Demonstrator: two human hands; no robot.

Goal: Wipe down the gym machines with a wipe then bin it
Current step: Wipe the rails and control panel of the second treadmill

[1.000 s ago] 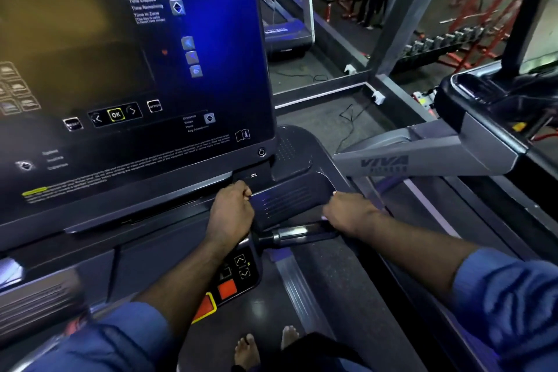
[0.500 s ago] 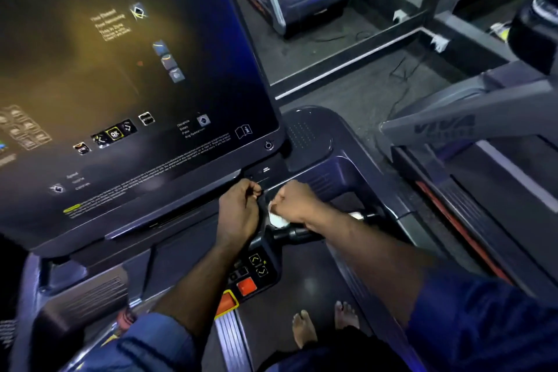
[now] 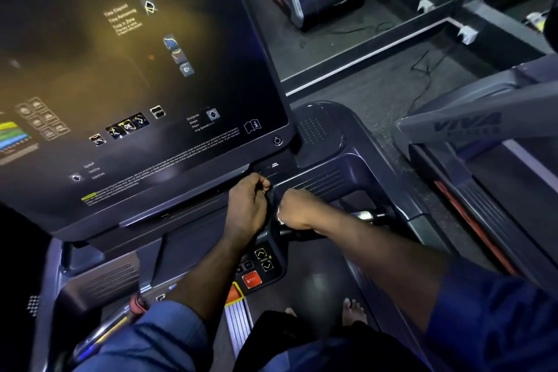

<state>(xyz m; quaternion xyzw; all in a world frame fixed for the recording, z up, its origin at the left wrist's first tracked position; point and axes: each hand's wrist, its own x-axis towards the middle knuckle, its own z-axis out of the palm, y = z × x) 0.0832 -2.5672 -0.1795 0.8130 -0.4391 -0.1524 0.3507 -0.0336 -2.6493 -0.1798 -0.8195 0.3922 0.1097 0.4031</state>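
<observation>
While your right hand [image 3: 297,211] held the wipe [image 3: 279,217] bunched in its curled fingers just below the screen's [image 3: 136,84] lower right corner, the step looked to be rubbing the bar [image 3: 367,216] that ran out from under that corner. To do it well, you would have wanted to wrap the wipe round the bar and draw it along the full length. Turning the wrist would have covered the underside as well as the top. A fresh face of the wipe would have served for the buttons [image 3: 262,260] below the screen. Your left hand [image 3: 249,208] was curled into a fist against the ledge beneath the screen's lower edge, close beside the right; whether it pinched anything I could not tell. Only a small white edge of the wipe showed, on the side facing the left hand, and it was so wadded that no long axis could be read. The bar's long axis ran sideways, away from the screen's corner toward your right.
</observation>
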